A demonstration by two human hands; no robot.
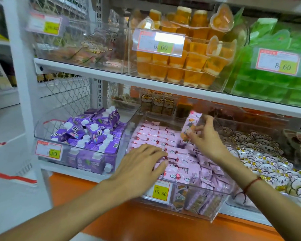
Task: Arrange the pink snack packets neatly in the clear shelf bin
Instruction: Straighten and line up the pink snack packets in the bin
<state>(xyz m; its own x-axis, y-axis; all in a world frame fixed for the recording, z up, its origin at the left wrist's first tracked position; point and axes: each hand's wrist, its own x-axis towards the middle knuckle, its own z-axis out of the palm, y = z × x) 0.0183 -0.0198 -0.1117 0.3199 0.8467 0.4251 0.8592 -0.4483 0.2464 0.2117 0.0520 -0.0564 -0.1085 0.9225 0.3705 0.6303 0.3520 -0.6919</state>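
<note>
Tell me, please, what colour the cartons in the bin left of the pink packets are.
Purple cartons with white caps, head view.

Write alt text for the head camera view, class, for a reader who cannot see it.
A person's right hand lifts one pink packet above a clear bin full of pink snack packets, while the left hand rests flat on them. Purple drink cartons fill the bin beside it; orange jelly cups sit on the shelf above.
</note>
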